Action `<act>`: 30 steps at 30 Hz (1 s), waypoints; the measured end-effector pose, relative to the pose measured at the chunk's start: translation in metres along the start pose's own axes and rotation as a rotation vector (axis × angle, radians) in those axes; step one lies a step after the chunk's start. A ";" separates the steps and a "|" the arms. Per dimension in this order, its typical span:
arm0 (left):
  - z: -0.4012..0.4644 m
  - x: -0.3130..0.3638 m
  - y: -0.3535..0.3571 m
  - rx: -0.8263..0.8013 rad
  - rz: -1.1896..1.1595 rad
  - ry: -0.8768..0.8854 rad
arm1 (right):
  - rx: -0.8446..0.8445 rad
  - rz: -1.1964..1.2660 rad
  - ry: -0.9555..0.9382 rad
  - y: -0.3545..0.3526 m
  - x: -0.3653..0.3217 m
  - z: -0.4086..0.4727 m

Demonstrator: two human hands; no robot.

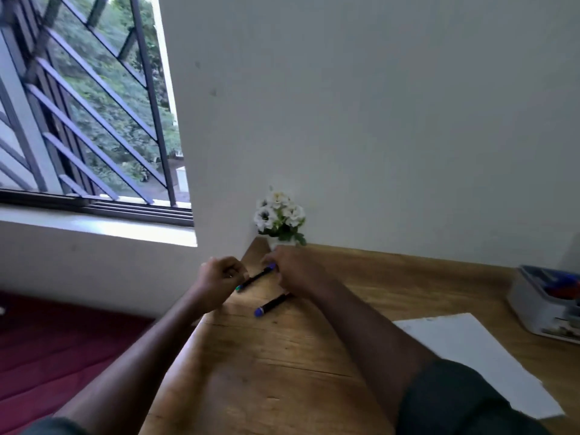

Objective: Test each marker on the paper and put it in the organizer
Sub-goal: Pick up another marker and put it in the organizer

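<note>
A black marker (255, 277) with a green end and a blue cap is held just above the far left corner of the wooden desk (282, 356). My left hand (219, 274) is closed around its green end. My right hand (296, 273) pinches the blue cap end. A second black marker (271, 306) with a blue cap lies flat on the desk just below my right hand. The white paper (470, 356) lies on the right part of the desk. The grey-white organizer (533, 309) stands at the far right with several markers in it.
A small pot of white flowers (279, 218) stands in the desk's far corner against the wall, right behind my hands. A window with bars (94, 120) is to the left. A dark red surface (47, 356) lies below the desk's left edge.
</note>
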State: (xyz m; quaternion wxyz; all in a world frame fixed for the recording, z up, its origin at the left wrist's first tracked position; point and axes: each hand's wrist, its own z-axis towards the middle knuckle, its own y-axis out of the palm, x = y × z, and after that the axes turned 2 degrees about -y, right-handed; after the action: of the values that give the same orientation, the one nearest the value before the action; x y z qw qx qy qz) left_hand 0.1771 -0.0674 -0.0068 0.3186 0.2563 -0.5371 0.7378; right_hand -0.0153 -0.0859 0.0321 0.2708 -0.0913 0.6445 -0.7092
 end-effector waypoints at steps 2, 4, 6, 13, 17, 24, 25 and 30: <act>0.003 -0.008 -0.003 -0.011 0.004 -0.010 | -0.080 -0.045 0.003 0.006 -0.007 0.017; 0.005 -0.013 -0.003 -0.019 -0.001 -0.010 | -0.143 -0.060 0.041 0.013 -0.010 0.028; 0.008 -0.017 -0.001 -0.015 -0.049 -0.036 | -0.122 -0.019 0.090 0.017 -0.011 0.036; 0.010 -0.001 0.003 0.133 -0.338 -0.057 | 0.160 0.047 0.060 0.022 -0.006 0.019; 0.011 0.032 0.018 0.238 -0.563 -0.047 | 0.351 0.171 0.070 0.004 0.020 -0.007; 0.009 0.058 0.080 -0.209 -0.218 -0.028 | 0.098 0.139 0.116 0.001 0.065 -0.055; 0.008 0.059 0.084 -0.212 -0.150 -0.006 | 0.093 0.151 0.127 0.003 0.068 -0.060; 0.002 0.059 0.083 -0.184 -0.051 0.045 | 0.172 0.151 0.168 -0.014 0.057 -0.097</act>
State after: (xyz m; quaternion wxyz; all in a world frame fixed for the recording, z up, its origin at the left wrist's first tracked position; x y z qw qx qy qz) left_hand 0.0758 -0.0762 -0.0155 0.3714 0.2228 -0.5886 0.6827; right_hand -0.1126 -0.0305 0.0180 0.2752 0.0406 0.6069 -0.7445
